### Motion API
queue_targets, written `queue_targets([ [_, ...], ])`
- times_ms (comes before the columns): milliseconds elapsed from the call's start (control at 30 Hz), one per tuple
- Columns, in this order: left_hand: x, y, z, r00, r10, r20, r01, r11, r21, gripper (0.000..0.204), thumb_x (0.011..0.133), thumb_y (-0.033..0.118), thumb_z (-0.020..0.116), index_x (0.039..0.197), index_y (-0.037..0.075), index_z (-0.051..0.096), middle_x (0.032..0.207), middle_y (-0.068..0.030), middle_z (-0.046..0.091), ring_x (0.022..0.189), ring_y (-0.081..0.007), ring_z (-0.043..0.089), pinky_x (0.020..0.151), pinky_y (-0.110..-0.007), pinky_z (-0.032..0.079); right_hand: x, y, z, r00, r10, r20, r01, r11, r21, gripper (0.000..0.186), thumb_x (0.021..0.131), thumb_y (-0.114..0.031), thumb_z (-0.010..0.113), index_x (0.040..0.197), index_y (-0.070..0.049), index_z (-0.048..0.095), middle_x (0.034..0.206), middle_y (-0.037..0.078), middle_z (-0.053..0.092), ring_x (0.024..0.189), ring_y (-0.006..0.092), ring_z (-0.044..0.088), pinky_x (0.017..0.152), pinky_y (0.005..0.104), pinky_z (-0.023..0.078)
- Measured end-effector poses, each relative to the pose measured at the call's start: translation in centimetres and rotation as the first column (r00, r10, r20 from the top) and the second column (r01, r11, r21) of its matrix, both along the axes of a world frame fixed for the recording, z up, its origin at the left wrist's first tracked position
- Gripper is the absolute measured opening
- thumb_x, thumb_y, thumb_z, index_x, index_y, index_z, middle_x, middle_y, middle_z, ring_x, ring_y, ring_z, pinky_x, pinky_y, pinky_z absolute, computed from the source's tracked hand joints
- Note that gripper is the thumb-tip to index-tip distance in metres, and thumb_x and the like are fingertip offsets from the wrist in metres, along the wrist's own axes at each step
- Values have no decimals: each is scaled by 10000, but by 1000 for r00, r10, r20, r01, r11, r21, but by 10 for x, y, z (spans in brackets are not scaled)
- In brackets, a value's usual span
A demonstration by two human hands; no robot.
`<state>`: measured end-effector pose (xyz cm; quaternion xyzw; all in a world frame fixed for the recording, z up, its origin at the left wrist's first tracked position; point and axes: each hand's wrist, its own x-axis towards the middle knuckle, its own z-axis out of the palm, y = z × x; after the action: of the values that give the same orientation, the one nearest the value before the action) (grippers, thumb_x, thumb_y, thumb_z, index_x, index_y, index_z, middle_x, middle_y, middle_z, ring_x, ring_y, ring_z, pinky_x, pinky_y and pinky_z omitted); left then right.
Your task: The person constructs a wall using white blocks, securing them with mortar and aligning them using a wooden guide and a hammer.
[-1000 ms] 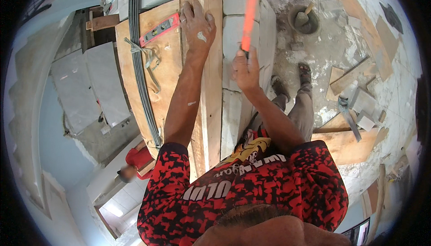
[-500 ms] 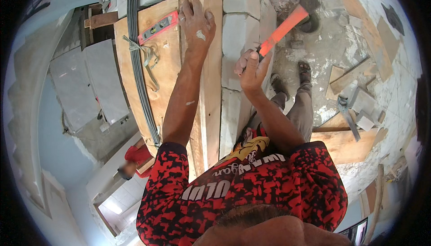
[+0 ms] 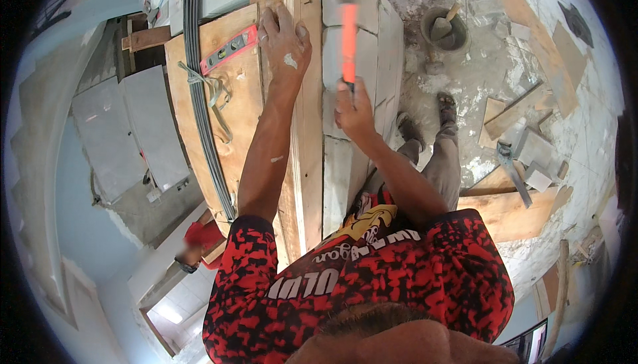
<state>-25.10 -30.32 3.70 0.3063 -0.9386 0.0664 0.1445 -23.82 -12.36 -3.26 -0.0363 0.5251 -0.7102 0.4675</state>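
Note:
In my right hand (image 3: 355,108) I grip a hammer with an orange handle (image 3: 349,41). Its head is smeared by motion, above the row of grey blocks (image 3: 339,108). My left hand (image 3: 284,41) lies palm down on the wooden boards (image 3: 242,98), fingers stretched out, near the long timber strip (image 3: 304,65) that runs along the blocks. Just left of those fingers rests a red spirit level (image 3: 229,49). A bundle of dark thin rods (image 3: 203,111), tied with a pale strap (image 3: 216,95), lies lengthwise on the boards.
On the floor at right stand a bucket (image 3: 428,31) with a trowel (image 3: 442,27) in it, a handsaw (image 3: 515,174), and wood and block offcuts (image 3: 537,148). My feet (image 3: 446,103) are beside the blocks. Another person in red (image 3: 203,238) is at lower left.
My right hand has swung the hammer left and inward, from over the floor to above the blocks. The left hand stays on the boards.

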Motion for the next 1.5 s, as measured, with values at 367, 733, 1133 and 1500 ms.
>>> queue_targets([
  [367, -5, 7, 8, 1000, 2, -7, -2, 1000, 29, 531, 863, 139, 573, 1324, -66, 407, 1290, -340, 394, 1125, -493, 435, 923, -566, 384, -6, 5, 10, 986, -112, 123, 151, 914, -378, 310, 1007, -315, 455, 1121, -28, 444, 722, 62, 502, 530, 166, 488, 496, 318, 425],
  [733, -7, 7, 10, 999, -19, -35, 20, 999, 29, 515, 869, 129, 570, 1313, -78, 411, 1288, -330, 402, 1077, -505, 444, 873, -556, 416, -30, 0, 49, 889, -348, 299, 432, 853, -292, 199, 1024, -250, 428, 1056, -56, 457, 650, 2, 423, 423, 112, 400, 395, 286, 379],
  [1133, -11, 9, 10, 998, 38, -53, -33, 995, 91, 525, 857, 141, 556, 1324, -56, 422, 1335, -351, 403, 1172, -533, 425, 952, -563, 366, -6, -17, 37, 969, -183, 165, 214, 957, -197, 336, 1008, -308, 480, 1274, -118, 402, 671, -18, 418, 441, 85, 391, 387, 288, 360],
  [1500, -9, 13, 13, 999, 47, -1, -47, 998, 31, 525, 847, 95, 576, 1315, -64, 401, 1287, -329, 404, 1093, -497, 448, 892, -556, 405, 9, -12, 5, 1000, 3, 6, -3, 999, -34, 273, 1000, -328, 477, 1108, -79, 441, 653, 27, 457, 446, 130, 442, 418, 304, 397],
])
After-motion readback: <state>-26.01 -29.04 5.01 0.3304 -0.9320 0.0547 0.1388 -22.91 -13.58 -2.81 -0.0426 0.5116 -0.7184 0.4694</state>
